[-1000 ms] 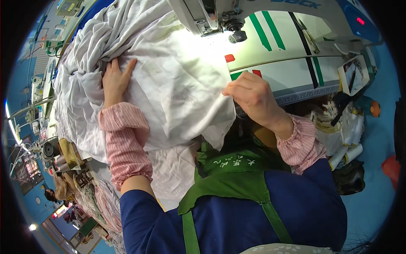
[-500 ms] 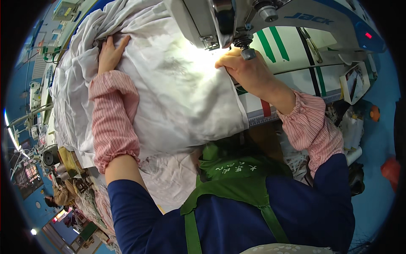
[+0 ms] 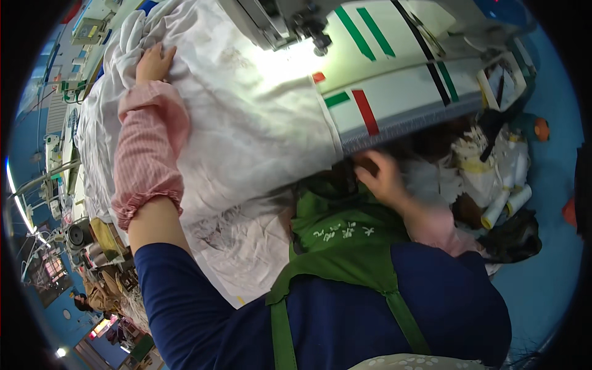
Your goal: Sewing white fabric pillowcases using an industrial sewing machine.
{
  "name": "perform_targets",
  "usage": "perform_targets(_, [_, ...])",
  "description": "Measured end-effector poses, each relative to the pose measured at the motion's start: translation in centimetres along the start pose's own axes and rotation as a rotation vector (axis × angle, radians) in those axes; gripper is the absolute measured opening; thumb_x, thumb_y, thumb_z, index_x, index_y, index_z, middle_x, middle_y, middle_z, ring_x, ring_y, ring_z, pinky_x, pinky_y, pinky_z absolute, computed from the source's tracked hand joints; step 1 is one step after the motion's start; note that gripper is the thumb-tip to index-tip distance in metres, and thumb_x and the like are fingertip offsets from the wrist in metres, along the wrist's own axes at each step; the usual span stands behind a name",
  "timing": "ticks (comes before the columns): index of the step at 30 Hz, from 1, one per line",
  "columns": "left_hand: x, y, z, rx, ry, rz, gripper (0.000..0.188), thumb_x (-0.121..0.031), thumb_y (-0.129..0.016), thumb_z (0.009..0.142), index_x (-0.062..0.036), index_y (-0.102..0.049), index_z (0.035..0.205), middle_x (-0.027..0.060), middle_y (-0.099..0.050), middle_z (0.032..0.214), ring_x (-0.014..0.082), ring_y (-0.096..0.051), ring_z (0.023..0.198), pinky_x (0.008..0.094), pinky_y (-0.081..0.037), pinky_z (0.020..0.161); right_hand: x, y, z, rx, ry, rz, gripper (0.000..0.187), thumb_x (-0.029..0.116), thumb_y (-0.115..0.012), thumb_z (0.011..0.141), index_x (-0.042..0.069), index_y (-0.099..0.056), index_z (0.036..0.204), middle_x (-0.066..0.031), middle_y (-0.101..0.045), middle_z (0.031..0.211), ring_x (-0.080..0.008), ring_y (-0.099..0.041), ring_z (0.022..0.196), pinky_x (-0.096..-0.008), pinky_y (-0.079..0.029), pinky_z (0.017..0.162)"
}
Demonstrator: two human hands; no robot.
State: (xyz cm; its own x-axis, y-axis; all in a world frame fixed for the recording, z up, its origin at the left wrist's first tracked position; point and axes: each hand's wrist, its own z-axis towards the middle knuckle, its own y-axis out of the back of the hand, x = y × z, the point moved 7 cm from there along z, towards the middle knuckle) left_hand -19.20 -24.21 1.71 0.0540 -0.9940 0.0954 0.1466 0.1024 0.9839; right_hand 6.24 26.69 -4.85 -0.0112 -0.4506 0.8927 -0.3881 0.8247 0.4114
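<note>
A wide sheet of white fabric [image 3: 246, 132] covers the left part of the sewing table and hangs over its front edge. My left hand [image 3: 155, 63] lies on the bunched far-left part of the cloth, fingers outstretched. The sewing machine head [image 3: 271, 21] stands above the fabric's right side, its lamp lighting the cloth below. Off the fabric, my right hand [image 3: 383, 177] is by the table's front edge, somewhat blurred. Its thumb and fingers are curved with a gap between them, and nothing shows in them.
Green, red and black tape strips mark the white table top [image 3: 394, 86]. A ruler strip [image 3: 407, 125] runs along its front edge. At the right are a small tray [image 3: 502, 80], thread cones [image 3: 518, 198] and a black bag [image 3: 515, 237]. A person [image 3: 95, 293] sits far left.
My right hand has left the cloth beside the needle area and come down toward me, below the table edge. My left hand stays on the fabric. The whole view has shifted slightly.
</note>
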Motion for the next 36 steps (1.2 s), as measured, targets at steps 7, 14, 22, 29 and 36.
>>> perform_targets(7, [-20.2, 11.4, -16.8, -0.054, -0.333, -0.582, 0.041, -0.017, -0.071, 0.082, -0.0034, -0.061, 0.119, 0.0159, -0.063, 0.117, 0.0333, -0.06, 0.11, 0.0385, -0.048, 0.092, -3.5, -5.2, -1.0, 0.217, 0.001, 0.491, 0.009, 0.009, -0.067, 0.09, 0.0, -0.069, 0.093, 0.0035, -0.063, 0.075, -0.0041, -0.054, 0.07, -0.0216, -0.045, 0.065])
perform_targets(14, [-34.4, 9.8, -34.5, -0.135, -0.595, -0.504, 0.061, -0.019, -0.08, 0.061, -0.0012, -0.06, 0.116, 0.0111, -0.059, 0.119, 0.0307, -0.056, 0.115, 0.0405, -0.047, 0.091, 0.6, -3.3, -4.2, 0.264, 0.012, 0.562, 0.011, 0.01, -0.065, 0.092, 0.0, -0.066, 0.089, 0.0066, -0.057, 0.072, -0.0014, -0.047, 0.066, -0.0194, -0.039, 0.06])
perform_targets(22, [-33.4, 10.6, -34.5, -0.182, -0.416, -0.868, 0.037, 0.001, -0.075, 0.066, 0.0011, -0.065, 0.101, 0.0135, -0.065, 0.104, 0.0319, -0.062, 0.1, 0.0392, -0.052, 0.081, 1.9, -2.9, -4.8, 0.241, 0.062, 0.695, 0.012, 0.011, -0.064, 0.093, 0.001, -0.066, 0.088, 0.0064, -0.054, 0.071, -0.0018, -0.046, 0.066, -0.0195, -0.039, 0.06])
perform_targets(29, [-35.1, 12.5, -34.8, -0.384, -0.524, -0.775, 0.027, 0.007, -0.067, 0.065, 0.0035, -0.065, 0.092, 0.0131, -0.064, 0.096, 0.0297, -0.064, 0.094, 0.0374, -0.054, 0.075, 2.2, -2.4, -5.0, 0.232, 0.049, 0.573, 0.01, 0.01, -0.063, 0.093, 0.0, -0.067, 0.091, 0.0056, -0.057, 0.073, -0.0017, -0.047, 0.067, -0.0194, -0.04, 0.06])
perform_targets(36, [-36.8, 13.0, -34.2, -0.291, -0.528, -0.744, 0.026, 0.01, -0.065, 0.067, 0.004, -0.063, 0.092, 0.0134, -0.063, 0.093, 0.0323, -0.064, 0.091, 0.0376, -0.054, 0.075, 2.2, -1.9, -5.0, 0.313, -0.007, 0.668, 0.012, 0.008, -0.063, 0.093, -0.004, -0.066, 0.093, 0.0023, -0.062, 0.078, -0.0036, -0.052, 0.073, -0.0221, -0.045, 0.065])
